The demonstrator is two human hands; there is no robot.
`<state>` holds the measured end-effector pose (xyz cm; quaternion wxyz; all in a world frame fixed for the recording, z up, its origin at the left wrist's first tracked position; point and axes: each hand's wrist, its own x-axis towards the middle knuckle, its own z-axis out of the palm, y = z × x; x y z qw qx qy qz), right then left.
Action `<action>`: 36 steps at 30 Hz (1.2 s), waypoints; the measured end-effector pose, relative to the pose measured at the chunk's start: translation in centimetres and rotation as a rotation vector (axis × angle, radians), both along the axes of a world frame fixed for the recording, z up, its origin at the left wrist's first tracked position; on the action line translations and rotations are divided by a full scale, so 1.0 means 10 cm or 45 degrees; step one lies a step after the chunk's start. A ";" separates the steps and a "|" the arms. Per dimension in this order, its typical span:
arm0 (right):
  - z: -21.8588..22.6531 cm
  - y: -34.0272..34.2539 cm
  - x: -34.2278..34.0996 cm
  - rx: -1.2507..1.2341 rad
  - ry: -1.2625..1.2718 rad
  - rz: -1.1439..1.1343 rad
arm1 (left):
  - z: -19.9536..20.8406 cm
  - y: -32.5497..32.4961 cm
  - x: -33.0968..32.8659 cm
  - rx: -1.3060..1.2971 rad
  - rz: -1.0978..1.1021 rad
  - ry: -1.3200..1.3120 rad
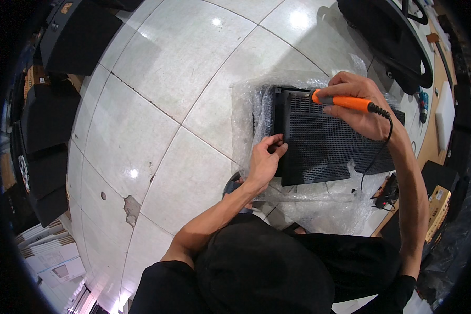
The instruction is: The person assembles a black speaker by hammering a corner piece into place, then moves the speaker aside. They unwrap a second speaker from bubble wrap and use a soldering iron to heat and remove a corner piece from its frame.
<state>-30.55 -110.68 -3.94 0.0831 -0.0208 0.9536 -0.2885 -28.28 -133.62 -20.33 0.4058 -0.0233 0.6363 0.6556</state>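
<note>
In my right hand [369,97] is an orange soldering iron [353,103], held like a pen, with its tip end pointing left over a black perforated metal grille [324,149]. A black cable runs from its ribbed end down past my wrist. The grille covers the top of a dark box lying on bubble wrap [340,212]. My left hand [265,159] is closed at the grille's left edge, thumb and fingers pinched on it. The iron's tip is too small to make out against the grille's upper left corner.
Pale floor tiles [193,89] surround the box, one chipped at the lower left. Black cabinets [78,42] line the left, with flat white cartons [52,256] below. At right stand a black chair-like object [387,36], a teal power tool [423,104] and a yellow box [438,209].
</note>
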 end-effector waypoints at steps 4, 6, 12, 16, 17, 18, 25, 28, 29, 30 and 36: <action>-0.06 -0.05 0.02 0.068 0.015 0.097 | -0.01 0.01 0.01 0.032 0.026 -0.042; -0.07 -0.08 0.01 0.099 -0.010 0.122 | 0.00 0.01 0.01 0.039 0.035 -0.063; 0.12 0.00 0.01 -0.058 -0.059 -0.024 | 0.02 -0.01 0.01 0.034 0.064 -0.052; 0.21 0.22 0.29 -0.317 0.030 -0.224 | -0.07 -0.02 0.03 0.093 0.082 -0.062; 0.27 0.26 0.42 -0.340 0.032 -0.293 | -0.06 -0.02 0.03 0.097 0.071 -0.065; 0.31 0.28 0.58 -0.371 0.048 -0.358 | -0.05 -0.03 0.03 0.097 0.086 -0.060; 0.47 -0.03 1.95 -0.579 0.205 -0.875 | 0.09 -0.01 -0.08 0.165 -0.011 -0.141; 0.52 -0.22 2.38 -0.499 0.216 -0.737 | 0.29 0.03 -0.14 0.113 -0.082 -0.127; 0.51 -0.27 2.45 -0.512 0.198 -0.684 | 0.36 0.02 -0.18 0.078 -0.122 -0.086; 0.49 -0.32 2.52 -0.530 0.182 -0.647 | 0.45 0.05 -0.18 0.068 -0.148 -0.077; 0.27 -0.66 2.65 -0.554 0.158 -0.631 | 0.75 0.15 -0.20 0.114 -0.255 -0.047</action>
